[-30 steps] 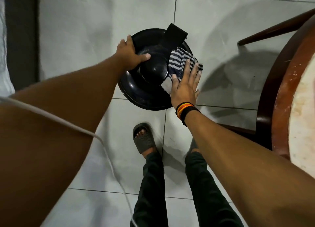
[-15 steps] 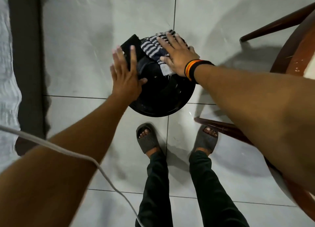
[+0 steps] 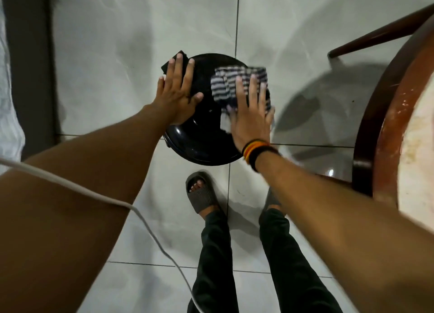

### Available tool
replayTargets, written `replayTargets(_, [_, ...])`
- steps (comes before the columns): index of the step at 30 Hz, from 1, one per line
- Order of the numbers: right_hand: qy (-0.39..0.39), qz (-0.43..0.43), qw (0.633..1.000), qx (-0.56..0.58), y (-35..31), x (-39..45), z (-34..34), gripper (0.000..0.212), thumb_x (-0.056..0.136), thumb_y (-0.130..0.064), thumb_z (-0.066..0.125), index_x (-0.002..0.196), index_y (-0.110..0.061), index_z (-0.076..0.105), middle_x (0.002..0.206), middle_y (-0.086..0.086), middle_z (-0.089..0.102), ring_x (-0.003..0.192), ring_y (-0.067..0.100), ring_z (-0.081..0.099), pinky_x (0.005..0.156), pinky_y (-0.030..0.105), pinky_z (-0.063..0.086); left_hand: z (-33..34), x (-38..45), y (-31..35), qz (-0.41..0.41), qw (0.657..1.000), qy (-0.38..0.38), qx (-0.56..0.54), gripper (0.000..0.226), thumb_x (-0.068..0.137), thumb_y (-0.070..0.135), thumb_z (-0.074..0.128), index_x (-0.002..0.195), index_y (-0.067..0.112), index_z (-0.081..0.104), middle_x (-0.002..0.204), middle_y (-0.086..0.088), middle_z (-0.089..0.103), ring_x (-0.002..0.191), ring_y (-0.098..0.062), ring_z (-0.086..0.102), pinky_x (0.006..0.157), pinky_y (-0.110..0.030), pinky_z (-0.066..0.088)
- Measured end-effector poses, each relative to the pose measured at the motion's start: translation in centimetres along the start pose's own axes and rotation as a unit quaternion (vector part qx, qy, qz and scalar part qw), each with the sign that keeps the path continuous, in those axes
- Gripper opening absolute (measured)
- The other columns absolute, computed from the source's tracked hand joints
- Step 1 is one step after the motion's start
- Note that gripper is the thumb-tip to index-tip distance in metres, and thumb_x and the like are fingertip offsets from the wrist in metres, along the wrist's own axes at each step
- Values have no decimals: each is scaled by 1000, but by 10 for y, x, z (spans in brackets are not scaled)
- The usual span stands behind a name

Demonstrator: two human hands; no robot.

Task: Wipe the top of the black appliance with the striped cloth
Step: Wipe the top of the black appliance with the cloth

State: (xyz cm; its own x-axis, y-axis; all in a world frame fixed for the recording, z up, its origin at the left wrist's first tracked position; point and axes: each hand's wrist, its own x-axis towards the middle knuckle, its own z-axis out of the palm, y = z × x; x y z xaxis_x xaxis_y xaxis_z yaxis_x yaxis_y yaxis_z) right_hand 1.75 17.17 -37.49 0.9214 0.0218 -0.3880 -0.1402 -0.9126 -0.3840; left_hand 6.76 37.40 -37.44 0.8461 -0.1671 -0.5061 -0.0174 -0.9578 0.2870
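A round, glossy black appliance [image 3: 202, 143] stands on the tiled floor in front of my feet. The striped cloth [image 3: 225, 82], grey and dark blue, lies bunched on the right part of its top. My right hand [image 3: 250, 115] lies flat on the cloth, fingers spread, pressing it onto the lid; a striped wristband sits on that wrist. My left hand [image 3: 177, 94] rests flat on the left part of the top, fingers apart, partly over a black block at the appliance's far-left edge. It holds nothing.
A round wooden table [image 3: 385, 129] with a dark curved rim stands at the right, one of its legs close to the appliance. A white cable [image 3: 150, 228] hangs across my left arm. A dark strip [image 3: 30, 61] runs along the left edge. My feet wear grey slippers [image 3: 202, 193].
My right hand has slid the cloth from the far side of the top to its right side. My left hand has moved further up onto the left part of the lid.
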Motion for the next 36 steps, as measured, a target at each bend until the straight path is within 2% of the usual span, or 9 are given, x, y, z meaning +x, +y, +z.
replayTargets(2, [1,14,1000,-20,-7,-51,21,71,102,-45,40,163,-29,7,173,8,-3,158,36,-4,115,76,18,0,0,0,-16,1000,-18,-5,81,103,51,36,162,19,-10,169,-13,-20,157,-32,-17,125,-60,3])
replayTargets(5, [-47,-46,996,-54,-37,-104,57,88,94,-42,60,163,-27,8,173,8,-3,158,37,-6,115,77,10,-3,4,0,-30,999,-45,7,81,104,52,35,160,24,-16,168,-10,-27,156,-29,-23,125,-57,-4])
replayTargets(11, [-50,-34,997,-49,-43,-109,60,92,92,-38,66,163,-27,8,173,2,0,159,29,-3,119,72,6,-6,6,3,-39,996,-80,26,82,103,54,33,159,27,-22,165,-9,-33,154,-27,-28,124,-57,-10])
replayTargets(17, [-4,-20,999,-47,-7,-43,17,70,99,-39,41,163,-29,12,173,2,1,159,33,-1,120,73,0,-2,7,2,-43,996,-73,19,84,102,60,31,158,27,-22,165,-9,-33,154,-28,-29,123,-58,-12])
replayTargets(23, [-78,-106,990,-41,-11,58,-22,64,106,-36,37,162,-37,6,173,-5,0,159,29,-4,122,68,7,-2,6,6,-65,996,-64,12,84,101,57,33,158,30,-22,166,-7,-33,153,-25,-29,123,-59,-13])
replayTargets(26, [-88,-75,993,-5,-3,66,-27,62,107,-42,33,162,-34,5,173,-4,-2,159,25,-6,125,63,4,-3,7,6,-68,995,-69,9,84,101,58,33,158,30,-23,165,-7,-34,153,-25,-31,122,-58,-15])
replayTargets(29, [-26,25,996,79,5,26,-10,64,107,-44,32,163,-29,5,173,1,-2,159,27,-7,125,60,0,-4,7,6,-64,995,-75,6,84,102,59,31,157,30,-24,165,-7,-35,153,-25,-32,122,-59,-16])
replayTargets(33, [51,153,968,190,-11,-50,32,71,105,-44,37,163,-15,7,171,15,-3,157,39,-5,127,56,2,-2,7,5,-65,995,-71,11,83,102,59,30,157,30,-25,164,-7,-36,152,-26,-32,121,-59,-16])
replayTargets(36, [34,213,942,258,-42,-86,58,80,102,-43,42,162,-15,-1,169,17,-16,155,41,-17,125,51,-7,2,8,3,-64,996,-62,18,83,101,60,29,157,30,-25,165,-7,-35,153,-26,-32,121,-60,-16])
